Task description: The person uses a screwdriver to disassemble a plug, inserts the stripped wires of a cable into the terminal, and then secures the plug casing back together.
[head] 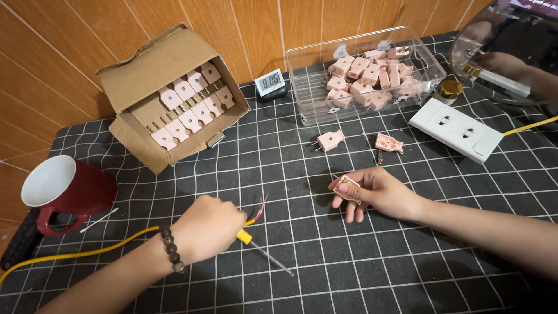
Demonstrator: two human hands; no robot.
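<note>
**Pink plug half in one hand, yellow cable in the other**

Pink plastic shows between the fingers of the right hand (372,192): a small plug half (350,189), pinched near the middle of the worktop (407,273), which is covered by a dark cloth with a white grid. The piece looks light and stiff, with a smooth shell that could slip, so a hold across its flat sides, as here, seems the safest.

The left hand (208,228) is closed around a yellow cable (87,251) close to its stripped end, where thin bare wires (263,204) fan out. These strands look soft and easily bent, so the cable is better held by its sheath. A screwdriver (264,251) with a yellow handle and a thin metal shaft lies at the same hand; whether the fingers grip it too cannot be told.

Just beyond the right hand lie a whole pink plug (331,140) and another open pink half (389,143). Further back stand a clear plastic box (308,87) full of pink plugs, a tilted cardboard box (139,70) with rows of the same, a small digital clock (269,81) and a white socket strip (457,129). A dark red mug (70,189) stands at the left edge, a cotton swab (99,220) beside it.
</note>
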